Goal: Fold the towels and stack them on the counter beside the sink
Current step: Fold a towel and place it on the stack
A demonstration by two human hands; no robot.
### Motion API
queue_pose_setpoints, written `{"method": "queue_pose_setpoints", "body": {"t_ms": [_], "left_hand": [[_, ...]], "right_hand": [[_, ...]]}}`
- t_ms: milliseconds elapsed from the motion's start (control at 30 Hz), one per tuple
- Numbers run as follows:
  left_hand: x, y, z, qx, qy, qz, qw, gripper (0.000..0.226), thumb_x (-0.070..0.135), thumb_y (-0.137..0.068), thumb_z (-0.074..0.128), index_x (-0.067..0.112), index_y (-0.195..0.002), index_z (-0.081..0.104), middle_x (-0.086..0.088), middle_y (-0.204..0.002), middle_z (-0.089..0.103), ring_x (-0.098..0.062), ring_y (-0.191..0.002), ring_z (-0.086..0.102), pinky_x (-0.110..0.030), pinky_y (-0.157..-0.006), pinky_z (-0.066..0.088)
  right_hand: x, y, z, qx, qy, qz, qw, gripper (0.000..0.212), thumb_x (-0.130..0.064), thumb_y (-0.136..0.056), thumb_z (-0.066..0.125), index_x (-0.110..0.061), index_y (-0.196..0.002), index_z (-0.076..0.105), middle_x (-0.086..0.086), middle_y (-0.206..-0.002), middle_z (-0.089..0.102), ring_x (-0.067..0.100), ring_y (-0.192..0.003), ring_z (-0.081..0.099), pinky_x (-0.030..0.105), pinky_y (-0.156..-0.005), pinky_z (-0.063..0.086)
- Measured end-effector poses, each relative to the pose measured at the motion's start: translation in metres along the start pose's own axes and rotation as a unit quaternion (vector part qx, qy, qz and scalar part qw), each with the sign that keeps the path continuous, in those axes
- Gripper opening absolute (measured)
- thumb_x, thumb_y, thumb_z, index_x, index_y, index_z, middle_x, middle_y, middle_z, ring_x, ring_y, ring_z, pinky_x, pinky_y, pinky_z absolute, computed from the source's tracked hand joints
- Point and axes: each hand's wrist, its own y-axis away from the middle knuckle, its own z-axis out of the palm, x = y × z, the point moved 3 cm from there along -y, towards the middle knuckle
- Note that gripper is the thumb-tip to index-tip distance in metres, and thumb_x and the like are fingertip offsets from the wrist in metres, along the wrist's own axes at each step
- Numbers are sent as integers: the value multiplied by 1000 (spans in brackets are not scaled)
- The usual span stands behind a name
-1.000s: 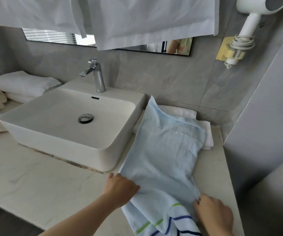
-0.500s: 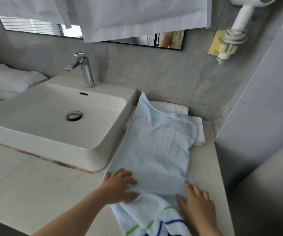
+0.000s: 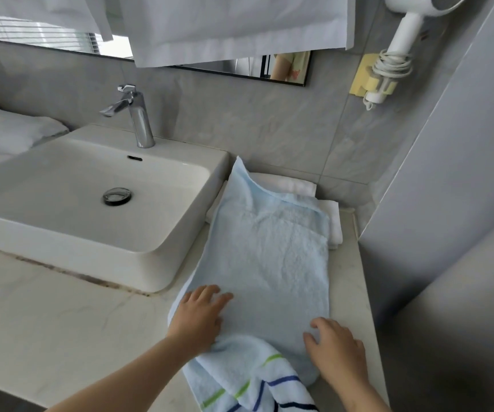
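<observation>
Terry blue towel (image 3: 269, 263) lower ctr, on counter (image 3: 61, 322) beside sink (image 3: 91, 239): soft, light, floppy, so grab 2 striped-end corners. Left hand (image 3: 198, 318) & right hand (image 3: 336, 350) flat on it, gripping nothing.

Left hand (image 3: 198, 316), right hand (image 3: 336, 349): both bare. Forearms bare to the frame edge, at 7 and 5 o'clock. Mirror (image 3: 240, 65), 1 o'clock, reflects a sliver of the person: pale yellow garment (image 3: 297, 62), reddish print low on it.
</observation>
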Motion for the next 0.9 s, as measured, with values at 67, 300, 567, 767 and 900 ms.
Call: {"method": "queue_pose_setpoints", "body": {"t_ms": [67,300,567,767,900], "left_hand": [[12,17,1,67,48,36,996,33,47,-72,58,36,-104,59,9,-95,61,-13,-82,66,-25,-71,52],[14,33,22,-67,-29,59,996,59,71,-83,21,41,-125,49,10,-123,57,-12,-117,58,-38,-99,42],[7,39,-4,85,-5,0,996,54,13,-49,87,24,-96,63,0,-92,61,-23,-73,63,-31,-54,49],[17,64,20,24,134,7,991,27,46,-85,47,20,-87,53,11,-81,48,-14,-79,49,-22,-66,40],[13,74,23,-18,121,56,991,80,87,-66,30,30,-114,58,14,-115,55,-9,-112,48,-22,-96,36]], "right_hand": [[-4,0,2,-1,-69,-34,997,35,-41,-94,46,-29,-127,49,-13,-136,47,11,-123,44,27,-97,35],[-25,13,18,-140,-62,-127,980,88,-75,-60,19,-34,-134,45,-15,-143,40,11,-130,35,26,-104,31],[-17,38,20,-101,-183,-106,972,40,-35,-89,57,-22,-127,56,-2,-129,56,16,-121,50,26,-100,38],[-18,41,25,-103,-76,-159,979,57,-40,-83,34,-20,-133,51,-6,-146,39,14,-135,34,24,-108,28],[-18,36,30,-77,-141,-129,979,41,-36,-86,48,-18,-121,59,-2,-134,52,15,-123,47,24,-98,36]]}}
